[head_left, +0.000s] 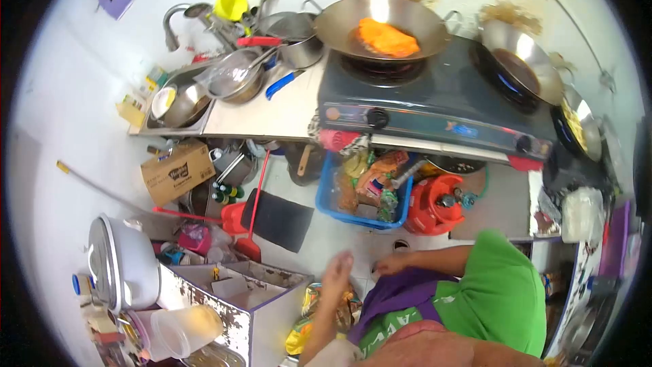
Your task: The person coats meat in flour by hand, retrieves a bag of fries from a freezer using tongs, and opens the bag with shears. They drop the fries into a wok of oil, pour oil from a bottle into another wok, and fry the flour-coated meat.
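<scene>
Left hand (337, 273): raised in front of the body, fingers straight and close together, palm turned side-on. It is slack and grips nothing.
Right hand (392, 264): low and just beside the left, forearm coming in from the green sleeve, fingers loosely curled toward the floor. I cannot tell whether it has anything in it.
Packet (311, 298): a crinkled printed wrapper with a yellow part, on the floor right under the left hand and against the side of the crate (272, 309). The forearm hides some of it. Neither hand touches it.
Handling, by judgement: it is probably light, soft film that crumples and slips under a flat palm. Its contents are unseen and may crush. Best to pinch it at a top edge or corner, not squeeze the middle.
Crate: chipped white paint, open top, with scraps of card inside.
Tub (183, 331): clear plastic, lying on its side left of the crate.
Rice cooker (125, 265): white with the lid shut, further left.
Basket (324, 198): blue and stuffed with packets, on the floor under the counter, beyond the hands.
Gas cylinder (435, 205): red, just right of the basket.
Stove (435, 92): two burners, on the counter.
Wok (339, 24): on the left burner, with orange food (387, 37) in it.
Second wok (526, 58): on the right burner, holding dark liquid.
Carton (178, 173): brown, under the sink end, well away from the hands.
</scene>
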`<state>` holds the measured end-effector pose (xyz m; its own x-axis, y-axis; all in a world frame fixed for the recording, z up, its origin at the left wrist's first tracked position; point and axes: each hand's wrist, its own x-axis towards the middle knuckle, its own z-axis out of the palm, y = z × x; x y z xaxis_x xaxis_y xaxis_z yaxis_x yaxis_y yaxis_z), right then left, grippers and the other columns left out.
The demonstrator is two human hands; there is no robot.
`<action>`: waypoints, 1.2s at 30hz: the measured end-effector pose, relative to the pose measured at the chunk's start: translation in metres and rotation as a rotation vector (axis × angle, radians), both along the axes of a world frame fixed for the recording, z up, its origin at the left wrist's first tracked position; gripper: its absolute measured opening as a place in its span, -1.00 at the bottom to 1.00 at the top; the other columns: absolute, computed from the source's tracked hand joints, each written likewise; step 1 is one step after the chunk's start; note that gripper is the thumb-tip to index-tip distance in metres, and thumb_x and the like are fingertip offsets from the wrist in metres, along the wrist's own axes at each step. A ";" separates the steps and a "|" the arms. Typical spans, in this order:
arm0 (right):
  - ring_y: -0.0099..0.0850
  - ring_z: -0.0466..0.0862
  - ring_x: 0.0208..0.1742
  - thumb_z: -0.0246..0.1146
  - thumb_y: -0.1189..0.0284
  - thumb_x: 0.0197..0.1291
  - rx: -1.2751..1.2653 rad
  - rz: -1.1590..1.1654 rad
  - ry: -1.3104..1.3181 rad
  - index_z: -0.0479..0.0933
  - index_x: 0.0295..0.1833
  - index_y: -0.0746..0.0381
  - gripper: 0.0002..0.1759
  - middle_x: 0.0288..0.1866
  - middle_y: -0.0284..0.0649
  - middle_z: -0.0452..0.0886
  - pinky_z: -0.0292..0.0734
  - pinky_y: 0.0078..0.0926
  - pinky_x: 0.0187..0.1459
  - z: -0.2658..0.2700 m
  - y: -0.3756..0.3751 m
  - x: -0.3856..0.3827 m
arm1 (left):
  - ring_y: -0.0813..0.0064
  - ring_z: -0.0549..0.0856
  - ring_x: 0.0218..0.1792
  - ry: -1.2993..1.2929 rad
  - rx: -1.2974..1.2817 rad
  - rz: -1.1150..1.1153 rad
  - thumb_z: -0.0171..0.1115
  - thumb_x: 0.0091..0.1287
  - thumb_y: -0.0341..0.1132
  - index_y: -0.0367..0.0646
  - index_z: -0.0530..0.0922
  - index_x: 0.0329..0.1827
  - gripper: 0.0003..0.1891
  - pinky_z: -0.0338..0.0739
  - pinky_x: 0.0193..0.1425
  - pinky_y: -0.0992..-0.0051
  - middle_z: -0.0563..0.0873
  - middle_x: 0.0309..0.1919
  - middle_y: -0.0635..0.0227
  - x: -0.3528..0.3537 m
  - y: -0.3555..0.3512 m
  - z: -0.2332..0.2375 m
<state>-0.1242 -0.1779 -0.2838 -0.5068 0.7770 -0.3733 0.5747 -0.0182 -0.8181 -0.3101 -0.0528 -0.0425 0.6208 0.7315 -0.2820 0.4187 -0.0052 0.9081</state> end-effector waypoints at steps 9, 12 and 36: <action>-0.10 0.39 0.25 -0.03 -0.11 0.19 -0.553 -0.943 -0.384 0.41 0.20 0.29 -0.28 0.24 0.03 0.40 0.24 -0.26 0.27 0.045 -0.309 0.063 | 0.21 0.53 -0.07 -1.063 -0.169 -0.840 -0.34 0.27 0.36 -0.23 0.50 0.05 -0.20 0.38 0.05 0.23 0.57 -0.09 0.06 0.087 -0.011 0.272; -0.08 0.50 0.15 0.10 -0.03 0.11 -0.616 -0.997 -0.628 0.45 0.15 0.27 -0.34 0.09 0.03 0.52 0.36 -0.30 0.20 0.025 -0.384 0.063 | 0.24 0.53 -0.07 -1.185 -0.216 -1.314 -0.30 0.27 0.29 -0.22 0.50 0.05 -0.27 0.38 0.04 0.25 0.56 -0.08 0.09 0.106 -0.045 0.313; -0.04 0.54 0.06 0.16 0.10 0.10 -0.480 -1.236 -0.547 0.46 0.14 0.19 -0.46 0.03 0.00 0.56 0.41 -0.17 0.10 0.052 -0.555 0.066 | 0.48 0.54 -0.04 -1.735 0.175 -1.485 0.02 0.25 -0.30 -0.11 0.50 0.06 -0.68 0.40 -0.04 0.44 0.53 -0.02 0.36 0.183 -0.300 0.369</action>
<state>-0.0584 -0.7330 -0.2320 0.6792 0.3500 -0.6451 0.2211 -0.9357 -0.2749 -0.1266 -0.3523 0.3261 0.0673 -0.3614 0.9300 -0.8659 0.4419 0.2344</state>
